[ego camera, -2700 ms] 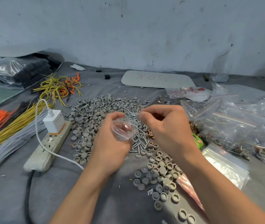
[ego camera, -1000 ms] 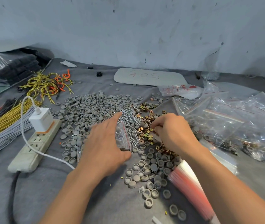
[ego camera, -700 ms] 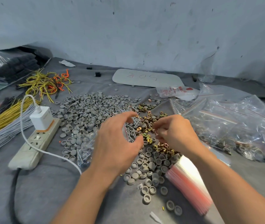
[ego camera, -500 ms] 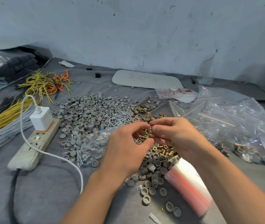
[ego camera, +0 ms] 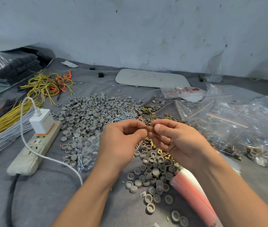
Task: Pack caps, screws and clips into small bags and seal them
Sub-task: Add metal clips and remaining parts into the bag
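My left hand (ego camera: 121, 141) and my right hand (ego camera: 174, 140) meet at the fingertips above the table's middle and pinch small brass clips (ego camera: 149, 128) between them. Below and behind lie loose brass clips (ego camera: 162, 153), a pile of grey caps (ego camera: 90, 112), more grey caps (ego camera: 152, 174) near me, and silver screws (ego camera: 123, 115). A small filled bag (ego camera: 87, 153) with caps and screws lies flat left of my left wrist. A stack of empty small bags with red strips (ego camera: 193, 195) lies under my right forearm.
A power strip (ego camera: 35, 148) with a white charger (ego camera: 41, 122) and cable lies at left, beside bundles of yellow and grey wires (ego camera: 4, 128). Packed clear bags (ego camera: 238, 126) heap at right. A flat grey plate (ego camera: 151, 78) rests by the wall.
My left hand put the filled bag down on the table at left, then rose to meet my right hand, which picked up brass clips from the pile.
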The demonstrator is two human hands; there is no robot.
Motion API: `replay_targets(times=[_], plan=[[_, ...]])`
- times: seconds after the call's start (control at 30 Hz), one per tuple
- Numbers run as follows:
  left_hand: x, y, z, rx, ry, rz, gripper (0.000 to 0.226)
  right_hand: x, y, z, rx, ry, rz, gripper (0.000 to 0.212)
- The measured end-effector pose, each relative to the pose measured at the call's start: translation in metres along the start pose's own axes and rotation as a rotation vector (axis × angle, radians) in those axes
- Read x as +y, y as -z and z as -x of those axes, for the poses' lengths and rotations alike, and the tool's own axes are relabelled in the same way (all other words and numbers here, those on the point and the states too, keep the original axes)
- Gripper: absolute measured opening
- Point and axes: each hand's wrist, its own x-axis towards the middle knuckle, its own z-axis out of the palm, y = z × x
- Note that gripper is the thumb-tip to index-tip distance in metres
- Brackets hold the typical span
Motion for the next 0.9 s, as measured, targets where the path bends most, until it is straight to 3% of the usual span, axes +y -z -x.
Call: replay_targets(times=[0.2,0.27,0.37,0.43,0.63,0.77,0.9], plan=[[0.004,0.005,-0.001,0.050,0.080,0.138,0.017,0.006,-0.010,-0.006,0.045,-0.107,-0.307,0.021],[0.003,0.006,0.000,0.092,0.049,0.066,0.014,0.011,-0.016,-0.005,-0.021,-0.138,-0.396,0.027],[0.001,0.008,0.000,0.247,-0.083,-0.227,0.017,0.017,-0.021,-0.004,-0.076,-0.168,-0.419,0.031],[0.003,0.009,0.003,0.267,-0.159,-0.295,0.021,0.020,-0.023,-0.004,-0.112,-0.184,-0.393,0.028],[0.005,0.014,0.003,0.106,-0.182,-0.318,0.026,0.024,-0.024,-0.004,-0.119,-0.108,-0.128,0.038],[0.007,0.024,0.003,0.066,-0.140,-0.298,0.026,0.027,-0.022,-0.008,-0.097,-0.102,-0.028,0.005],[0.015,0.052,0.010,0.033,-0.205,-0.527,0.050,0.032,-0.021,-0.013,0.025,-0.020,0.215,0.011]])
